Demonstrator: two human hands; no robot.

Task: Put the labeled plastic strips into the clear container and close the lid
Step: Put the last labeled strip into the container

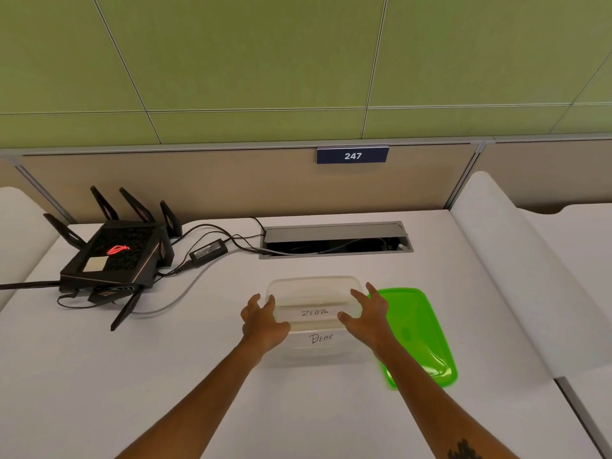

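Observation:
The clear container (314,282) sits open at the middle of the white desk. A clear plastic strip marked ZEBRA (314,313) lies across the container's mouth. My left hand (263,321) holds its left end and my right hand (369,314) its right end, thumbs on the near edge and fingers spread over the far side. A second clear strip marked BEAR (321,338) lies just nearer to me; I cannot tell whether it is inside the container. The green lid (420,332) lies flat on the desk, right of the container and partly under my right forearm.
A black router (114,256) with antennas stands at the back left, with a power brick (208,251) and cables running to an open cable hatch (336,240) behind the container. A divider panel with a sign reading 247 (352,156) closes off the back.

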